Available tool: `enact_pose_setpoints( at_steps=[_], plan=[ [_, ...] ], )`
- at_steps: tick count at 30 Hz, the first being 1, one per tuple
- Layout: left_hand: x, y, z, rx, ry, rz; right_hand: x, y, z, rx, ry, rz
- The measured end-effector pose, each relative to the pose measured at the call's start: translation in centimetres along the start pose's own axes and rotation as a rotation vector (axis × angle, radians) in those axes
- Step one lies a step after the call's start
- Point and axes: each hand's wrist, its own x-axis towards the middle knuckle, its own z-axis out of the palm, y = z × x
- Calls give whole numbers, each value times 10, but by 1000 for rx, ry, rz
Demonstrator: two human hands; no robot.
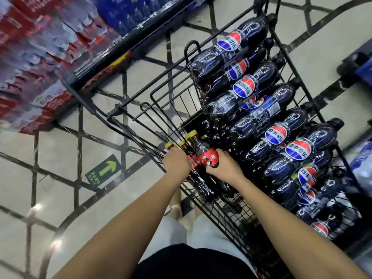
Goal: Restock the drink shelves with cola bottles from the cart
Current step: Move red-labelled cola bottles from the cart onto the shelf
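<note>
Both forearms reach into the cart (112, 115): left hand (176, 162) and right hand (223, 165) clasp the red-label cola pack (203, 158) at its near-left corner, blue-label packs (261, 109) fill its right side, so restocking looks barely begun.

Left of left hand (176, 162): cart (128, 101) wire wall is pressing close, barring sideways passage.
Between the hands: red-label bottles (203, 158) are filling the gap.
Right of right hand (223, 166): stacked blue-label bottles (275, 135) are crowding in, touching the pack.
Ahead of hands: folded wire flap (175, 101) is standing across.
Above hands: room is lying open.
</note>
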Motion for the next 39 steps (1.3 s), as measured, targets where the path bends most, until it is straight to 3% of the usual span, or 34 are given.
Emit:
enact_pose_setpoints(
  at_steps=[4, 10, 14, 21, 25, 32, 39],
  plan=[
    [8, 2, 10, -290, -122, 0, 1, 5, 3, 139, -17, 15],
    [5, 14, 47, -962, -358, -270, 5, 10, 1, 360, 11, 66],
    [5, 16, 58, -1040, -241, -330, 7, 12, 3, 426, 19, 77],
    [2, 11, 52, -1163, -212, -358, 3, 8, -4, 457, -98, 62],
    [-8, 11, 40, -1143, -113, -266, -6, 4, -12, 478, -85, 37],
    [-39, 3, 6, -1023, 84, 120, -43, -7, -21, 528, 100, -37],
    [-54, -28, -17, -979, 53, 474, -89, -31, -10, 494, 282, -4]
  ],
)
